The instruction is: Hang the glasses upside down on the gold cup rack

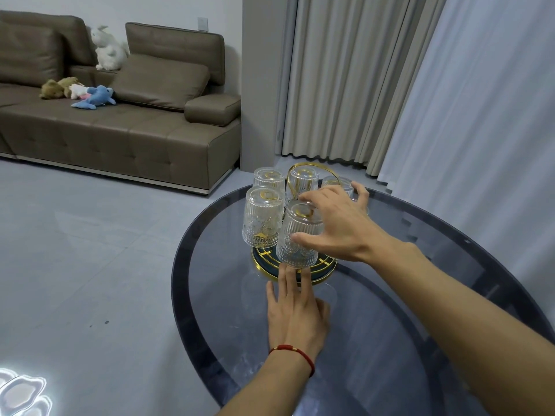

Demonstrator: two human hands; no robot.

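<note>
Gold rack (271,273) sits on the glass table (390,310), with glasses (263,217) hanging upside down on it, I think so they drip dry. My left hand (295,313) lies flat and open, fingertips at the rack's edge, maybe to steady it. My right hand (336,223) is spread around the front glass (295,235), touching it.

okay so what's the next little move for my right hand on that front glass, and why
Probably let go and draw the right hand back. The ribbed clear front glass already sits upside down on the gold cup rack, like the other glasses, while the left hand rests by the rack's base.
</note>
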